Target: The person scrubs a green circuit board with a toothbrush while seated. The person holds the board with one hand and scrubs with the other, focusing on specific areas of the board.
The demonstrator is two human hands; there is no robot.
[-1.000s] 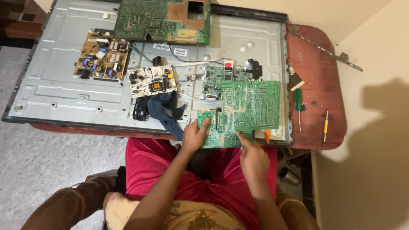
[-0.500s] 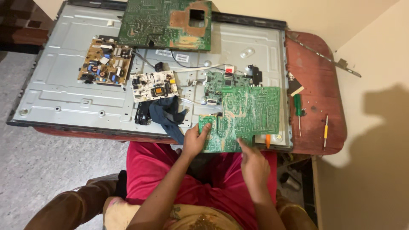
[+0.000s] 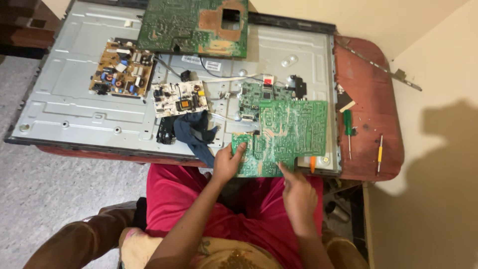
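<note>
**Two hands on a green circuit board at the near edge of an opened panel**

The left hand point(image 3: 228, 163) grips the near-left corner of the green circuit board point(image 3: 286, 134), thumb lying on its top face and the other fingers seemingly curled under the edge, though the view is too small to be sure; the right hand point(image 3: 298, 192) has its fingertips pressed against the board's near edge, fingers bent and closed on nothing that shows; the board lies flat between and just beyond the two hands.

Beneath the board and spreading far to the left of the hands is the grey metal back panel point(image 3: 74, 107); it rests on a reddish-brown table point(image 3: 371, 107), whose bare end lies to the right of the right hand.

Well beyond the hands, at the panel's far edge, sits a larger green board with a copper patch point(image 3: 191, 25); far to the left of the left hand is a brown power board point(image 3: 122, 69); nearer, beyond the left hand, a small white board point(image 3: 179, 98); just beside the left hand, a dark blue cloth point(image 3: 196, 134).

To the right of the right hand lie a green-handled screwdriver point(image 3: 348, 130) and, further right, a thin yellow-handled tool point(image 3: 380, 152); just beside the right hand an orange handle point(image 3: 312, 164) shows at the board's edge.
</note>
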